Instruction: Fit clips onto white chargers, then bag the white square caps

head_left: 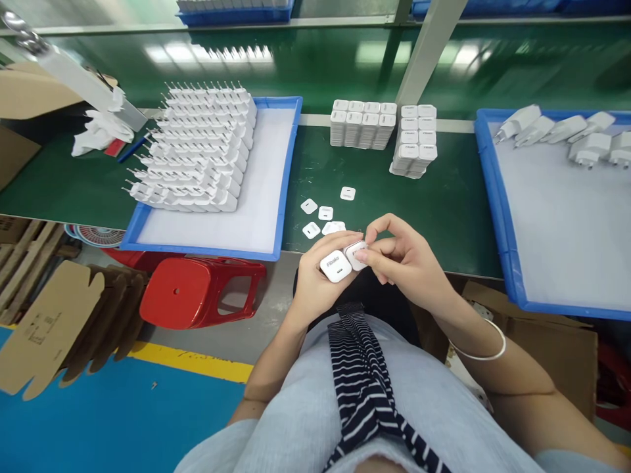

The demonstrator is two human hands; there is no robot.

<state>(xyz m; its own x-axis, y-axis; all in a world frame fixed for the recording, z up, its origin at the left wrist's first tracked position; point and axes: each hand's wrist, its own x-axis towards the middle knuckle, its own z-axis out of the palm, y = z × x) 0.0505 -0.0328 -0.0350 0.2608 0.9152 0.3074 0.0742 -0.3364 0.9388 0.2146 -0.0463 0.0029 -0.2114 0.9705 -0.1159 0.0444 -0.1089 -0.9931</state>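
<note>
My left hand is wrapped round two white charger adapters held side by side over the bench's front edge. The left adapter shows its face with grey lettering and a small dark slot. On the other adapter my right hand presses its thumb, fingers curled and pinched at its edge. Whether a thin cover piece is between those fingers I cannot make out. Just beyond the hands, several loose white square cover plates lie scattered on the green bench.
At left, a blue-rimmed tray carries rows of white plug adapters. Two blocks of stacked cover plates stand at the back. Another blue-rimmed tray at right holds several adapters. A red stool stands below left.
</note>
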